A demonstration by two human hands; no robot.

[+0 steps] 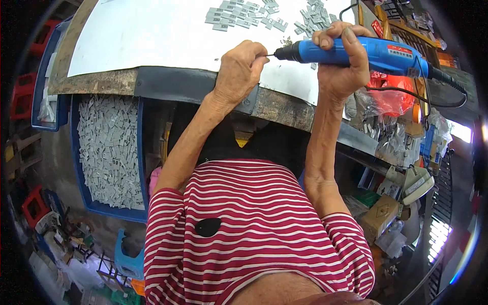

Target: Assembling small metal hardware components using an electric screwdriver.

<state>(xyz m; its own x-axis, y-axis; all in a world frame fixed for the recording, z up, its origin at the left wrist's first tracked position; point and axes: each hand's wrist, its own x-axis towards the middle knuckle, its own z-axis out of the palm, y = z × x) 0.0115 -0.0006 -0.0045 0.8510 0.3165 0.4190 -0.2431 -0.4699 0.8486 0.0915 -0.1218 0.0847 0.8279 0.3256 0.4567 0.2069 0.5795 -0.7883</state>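
My right hand [339, 79] is wrapped round a blue electric screwdriver [378, 56], held level above the table with its black nose pointing left. From the nose a thin bit [271, 55] reaches to the fingertips of my left hand [238, 70]. The left thumb and forefinger are pinched together at the bit's tip. Whatever small piece sits between them is hidden. Beyond both hands, small flat grey pieces [236, 14] lie in rows on a white sheet [147, 35], and a looser heap of grey pieces [316, 18] is to their right.
A blue crate [142, 168] full of similar grey pieces stands below the table edge [168, 84] at left. The screwdriver's black cable [450, 79] loops at right, near a red plastic bag [399, 94]. Cardboard boxes [384, 213] and a blue stool [128, 259] are lower down.
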